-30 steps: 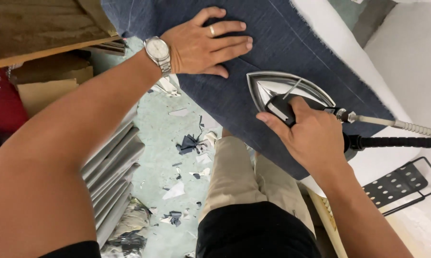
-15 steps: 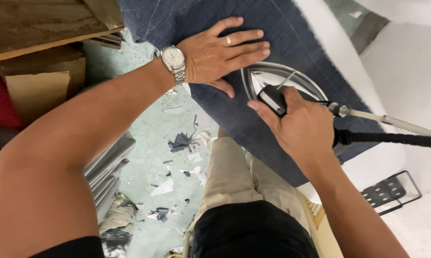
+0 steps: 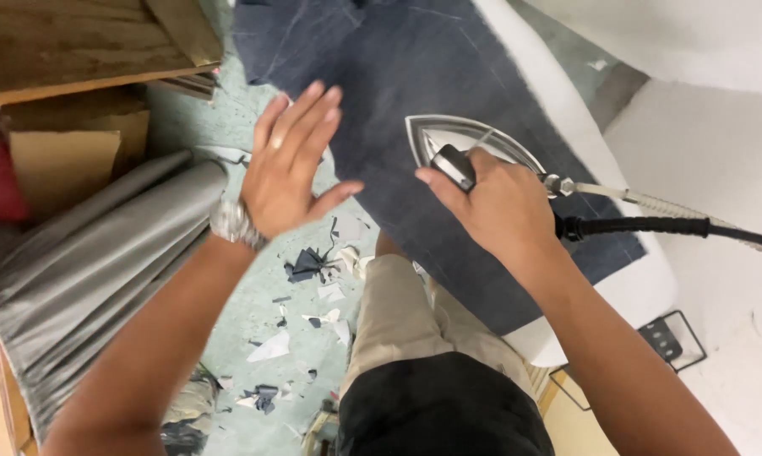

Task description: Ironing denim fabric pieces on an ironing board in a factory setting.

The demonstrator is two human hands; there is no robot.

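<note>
A dark blue piece of fabric (image 3: pixel 415 93) lies spread over a white padded ironing board (image 3: pixel 643 291). My right hand (image 3: pixel 495 198) grips the black handle of a steel iron (image 3: pixel 449 139) that rests flat on the fabric. A black hose and a braided cable (image 3: pixel 651 215) run from the iron off to the right. My left hand (image 3: pixel 292 160), with a wristwatch, hovers open with fingers spread, just off the fabric's left edge, holding nothing.
Grey fabric rolls (image 3: pixel 85 253) lie at the left beside cardboard boxes (image 3: pixel 68 143) and a wooden shelf (image 3: pixel 77 42). Cloth scraps (image 3: pixel 309 266) litter the green floor. A black metal rack (image 3: pixel 672 338) sits under the board at right.
My left hand has lifted off the fabric and moved left, beyond its edge, fingers now spread. The iron stays under my right hand and seems to have slid slightly along the cloth.
</note>
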